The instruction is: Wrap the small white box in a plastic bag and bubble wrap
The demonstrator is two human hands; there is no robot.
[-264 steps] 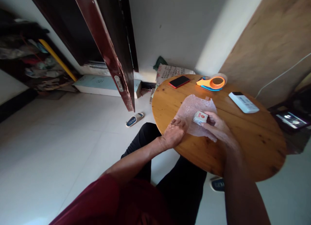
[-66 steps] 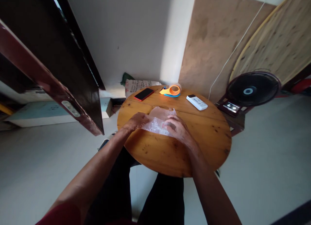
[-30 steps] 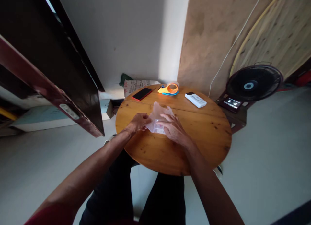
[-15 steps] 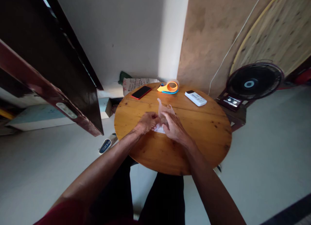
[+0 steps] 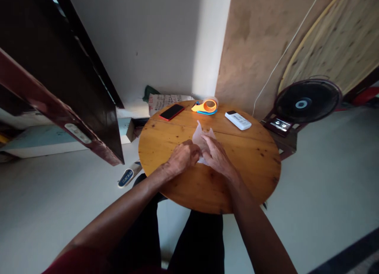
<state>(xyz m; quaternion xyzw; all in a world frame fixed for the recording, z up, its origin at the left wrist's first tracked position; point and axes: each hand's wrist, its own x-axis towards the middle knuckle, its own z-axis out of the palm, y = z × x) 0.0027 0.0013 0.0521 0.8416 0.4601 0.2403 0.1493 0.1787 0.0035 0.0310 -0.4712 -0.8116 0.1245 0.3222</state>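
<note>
A thin, whitish see-through plastic bag (image 5: 199, 136) lies crumpled on the round wooden table (image 5: 248, 155), two pointed corners standing up at its far side. My left hand (image 5: 184, 155) is closed on the near left part of the bag, its fingers curled and its fingertips hidden. From the right, my right hand (image 5: 217, 155) grips the bag with bent fingers, the index finger lying over the plastic and the thumb close to my left fingers. Part of the bag is covered by both hands.
Along the table's far side are a red-edged phone (image 5: 171, 112), an orange and blue tape dispenser (image 5: 205, 106) and a white device with a dark end (image 5: 238, 120). A fan (image 5: 304, 102) stands at the right, a dark door (image 5: 89, 92) at the left. One shoe (image 5: 128, 175) shows beside the table.
My left hand has shifted right and slightly nearer to me, closer to my right hand. The bag has moved a little to the right, and its near edge is more covered.
</note>
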